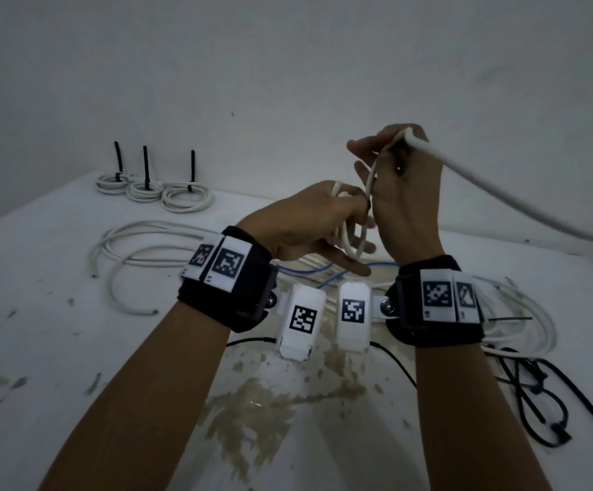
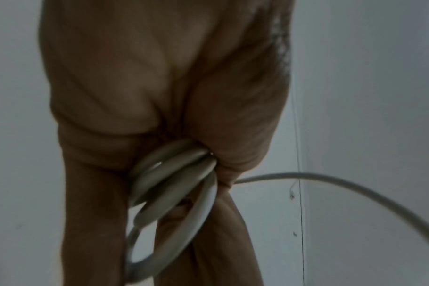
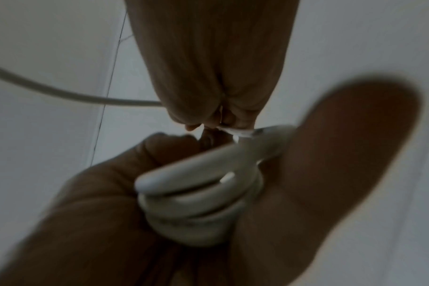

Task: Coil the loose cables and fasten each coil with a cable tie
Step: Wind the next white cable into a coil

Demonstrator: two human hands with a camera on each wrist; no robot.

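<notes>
Your left hand (image 1: 309,225) gripped a small coil (image 1: 350,235) of smooth, round white cable above the desk (image 1: 57,349), its loops stacked between thumb and fingers, while your right hand (image 1: 401,178) pinched the free run of the same cable (image 1: 500,193), which arced away to the right. Three finished white coils (image 1: 153,189), each cinched by a stiff black tie standing upright, sat in a row at the desk's far left, and loose white cables (image 1: 128,249) and black ties (image 1: 536,391) lay scattered on its stained, pale surface.

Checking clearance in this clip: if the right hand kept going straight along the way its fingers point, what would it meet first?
Nothing near: the right hand, gripping the white cable, points up and away toward the bare wall. Depth is unclear.
</notes>
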